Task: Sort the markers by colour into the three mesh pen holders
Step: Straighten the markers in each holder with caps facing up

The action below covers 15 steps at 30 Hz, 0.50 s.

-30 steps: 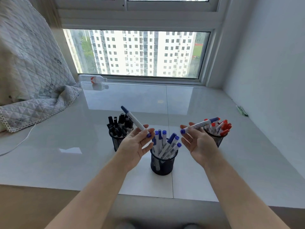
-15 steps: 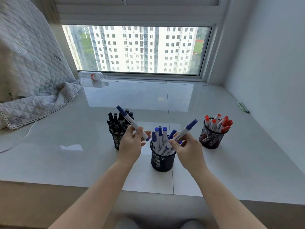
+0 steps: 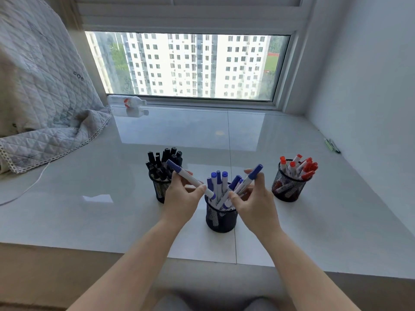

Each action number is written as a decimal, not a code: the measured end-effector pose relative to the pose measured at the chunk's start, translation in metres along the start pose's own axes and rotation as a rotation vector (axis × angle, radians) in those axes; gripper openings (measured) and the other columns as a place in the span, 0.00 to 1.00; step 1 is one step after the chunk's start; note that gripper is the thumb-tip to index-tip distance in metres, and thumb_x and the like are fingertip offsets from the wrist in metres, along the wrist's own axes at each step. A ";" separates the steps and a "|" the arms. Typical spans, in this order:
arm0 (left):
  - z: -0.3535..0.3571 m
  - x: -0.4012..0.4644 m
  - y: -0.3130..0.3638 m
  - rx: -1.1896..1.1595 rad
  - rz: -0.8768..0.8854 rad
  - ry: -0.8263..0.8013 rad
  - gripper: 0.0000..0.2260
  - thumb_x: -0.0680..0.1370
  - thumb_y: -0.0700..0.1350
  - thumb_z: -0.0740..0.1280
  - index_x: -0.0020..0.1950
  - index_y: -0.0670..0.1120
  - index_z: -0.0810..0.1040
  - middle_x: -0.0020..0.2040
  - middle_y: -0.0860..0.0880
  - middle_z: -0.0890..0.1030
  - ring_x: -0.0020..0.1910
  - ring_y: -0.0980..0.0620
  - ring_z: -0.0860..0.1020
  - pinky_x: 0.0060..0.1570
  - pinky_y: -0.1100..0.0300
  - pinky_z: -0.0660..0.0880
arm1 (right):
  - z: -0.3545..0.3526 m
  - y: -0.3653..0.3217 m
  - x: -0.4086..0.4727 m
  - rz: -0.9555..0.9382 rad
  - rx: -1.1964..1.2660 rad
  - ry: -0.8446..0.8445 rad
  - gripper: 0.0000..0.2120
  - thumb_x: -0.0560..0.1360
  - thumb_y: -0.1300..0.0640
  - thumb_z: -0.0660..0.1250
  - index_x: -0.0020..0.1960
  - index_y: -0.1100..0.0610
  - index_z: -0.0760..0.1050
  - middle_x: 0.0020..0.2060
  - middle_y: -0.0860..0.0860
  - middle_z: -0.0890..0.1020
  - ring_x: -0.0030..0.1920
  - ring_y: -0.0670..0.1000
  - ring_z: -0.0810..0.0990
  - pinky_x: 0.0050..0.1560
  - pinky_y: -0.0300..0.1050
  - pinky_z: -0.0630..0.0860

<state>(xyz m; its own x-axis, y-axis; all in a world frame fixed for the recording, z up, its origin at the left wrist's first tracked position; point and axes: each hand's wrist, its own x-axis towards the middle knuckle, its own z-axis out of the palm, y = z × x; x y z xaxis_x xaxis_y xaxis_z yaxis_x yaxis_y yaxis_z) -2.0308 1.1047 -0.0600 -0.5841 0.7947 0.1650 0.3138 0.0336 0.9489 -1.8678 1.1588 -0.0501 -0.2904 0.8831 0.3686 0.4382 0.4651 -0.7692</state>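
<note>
Markers in three colours stand sorted on the pale tiled ledge (image 3: 292, 232) below the window; three mesh holders sit in a loose row, the black-capped holder (image 3: 160, 189) to the left, the blue holder (image 3: 221, 217) nearest and in the middle, the red holder (image 3: 288, 187) to the right and well apart from the others.

Both hands hover just over the middle holder's mouth, which I judge to be the reason for their tilt; the left hand (image 3: 182, 198) pinches one blue marker (image 3: 189, 178) between thumb and fingertips, cap up and to the far left, its lower end angled down toward the rim; the right hand (image 3: 253, 199) grips a second blue marker (image 3: 247, 180), cap up and to the far right, its lower end already among the pens standing in the holder; holding each near its lower half likely lets the tip be steered into the crowded cup.

Counts, as far as caps can be told apart: two blue markers in hand, about six blue caps showing in the middle holder; roughly ten black caps, tightly packed and hard to separate; about seven red caps, some leaning over the right rim.

No loose markers lie near the holders, so the sort looks almost finished; a few thin pens (image 3: 332, 145) rest by the right wall, their colour unclear; a quilted cover (image 3: 45, 97) and a bottle (image 3: 126, 101) lie far left.
</note>
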 end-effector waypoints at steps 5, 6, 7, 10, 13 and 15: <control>0.001 -0.001 0.003 0.007 0.022 -0.017 0.10 0.75 0.44 0.68 0.49 0.52 0.68 0.44 0.53 0.80 0.40 0.61 0.80 0.40 0.68 0.74 | 0.004 -0.002 0.000 -0.014 -0.096 -0.008 0.15 0.73 0.58 0.68 0.55 0.56 0.66 0.34 0.46 0.78 0.34 0.52 0.78 0.37 0.43 0.74; 0.001 -0.001 0.005 -0.032 0.017 -0.024 0.06 0.77 0.44 0.65 0.47 0.52 0.68 0.44 0.51 0.81 0.40 0.58 0.81 0.39 0.69 0.74 | 0.004 -0.002 -0.001 -0.027 -0.098 -0.002 0.14 0.73 0.58 0.68 0.55 0.56 0.67 0.33 0.46 0.78 0.33 0.51 0.77 0.36 0.43 0.73; 0.001 -0.001 0.007 -0.062 0.012 -0.031 0.05 0.78 0.44 0.63 0.45 0.52 0.69 0.43 0.50 0.82 0.40 0.57 0.82 0.37 0.70 0.73 | 0.005 -0.003 -0.002 -0.046 -0.097 0.007 0.13 0.73 0.58 0.67 0.55 0.55 0.67 0.33 0.46 0.77 0.33 0.51 0.77 0.35 0.43 0.73; -0.001 -0.002 0.010 -0.036 0.032 -0.027 0.06 0.79 0.46 0.62 0.42 0.54 0.71 0.40 0.54 0.83 0.42 0.56 0.82 0.39 0.63 0.74 | 0.006 -0.002 -0.003 -0.095 -0.116 -0.017 0.08 0.75 0.58 0.65 0.54 0.56 0.71 0.35 0.48 0.79 0.32 0.51 0.75 0.34 0.41 0.70; 0.001 -0.003 0.010 -0.005 0.051 -0.024 0.06 0.77 0.44 0.66 0.42 0.54 0.74 0.40 0.54 0.82 0.43 0.52 0.80 0.42 0.59 0.78 | 0.006 0.000 -0.003 -0.116 -0.185 -0.143 0.07 0.75 0.56 0.65 0.52 0.56 0.77 0.41 0.50 0.83 0.37 0.50 0.78 0.38 0.39 0.72; 0.003 -0.003 0.010 -0.008 0.052 -0.020 0.06 0.75 0.42 0.68 0.48 0.53 0.73 0.42 0.53 0.80 0.42 0.53 0.81 0.42 0.60 0.79 | 0.004 0.001 -0.002 -0.128 -0.173 -0.185 0.06 0.74 0.56 0.67 0.50 0.54 0.79 0.41 0.48 0.83 0.38 0.47 0.78 0.42 0.39 0.75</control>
<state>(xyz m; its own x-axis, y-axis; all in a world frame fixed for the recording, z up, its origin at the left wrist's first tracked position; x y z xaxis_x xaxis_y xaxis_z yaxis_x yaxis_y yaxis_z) -2.0238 1.1046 -0.0517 -0.5524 0.8070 0.2089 0.3372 -0.0129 0.9414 -1.8699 1.1571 -0.0540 -0.4960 0.7975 0.3435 0.5218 0.5900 -0.6161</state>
